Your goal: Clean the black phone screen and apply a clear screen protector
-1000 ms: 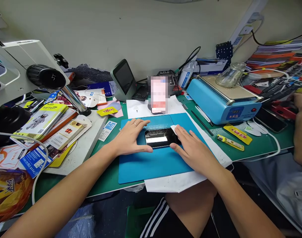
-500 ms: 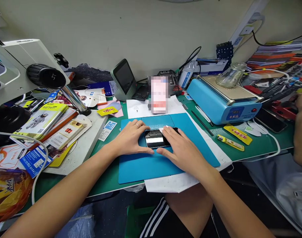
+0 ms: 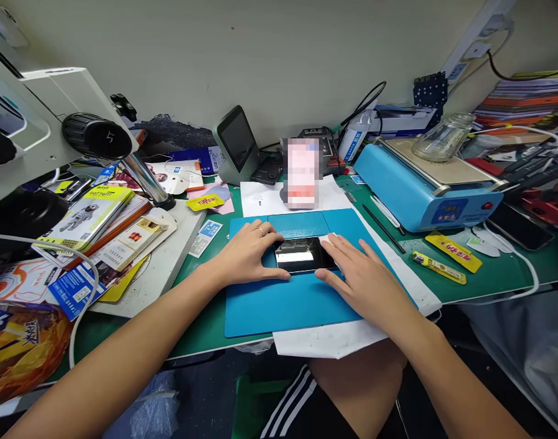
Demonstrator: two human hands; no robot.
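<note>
A smartphone (image 3: pixel 299 255) with a dark, reflective screen lies sideways on a blue mat (image 3: pixel 260 311). My left hand (image 3: pixel 249 253) grips its left end, thumb along the near edge and fingers at the far edge. Over the phone's right part, my right hand (image 3: pixel 363 268) presses a small white wipe (image 3: pixel 327 238) under its fingertips; most of the wipe is hidden. The right thumb stretches toward the near edge. Just behind the phone, a clear rectangular sheet (image 3: pixel 301 223) lies on the mat.
Ahead stands a phone with a blurred screen (image 3: pixel 302 174). To the right are a blue heating plate machine (image 3: pixel 425 189) with a glass jar (image 3: pixel 443 137), a black pen-like tool (image 3: pixel 383 228) and a yellow cutter (image 3: pixel 438 268). A microscope stand (image 3: pixel 146 177) and boxes (image 3: pixel 93 216) crowd the left.
My right hand has slid to the right across the screen with the wipe, uncovering more of the phone's middle. My left hand keeps its grip. The whole view has shifted slightly.
</note>
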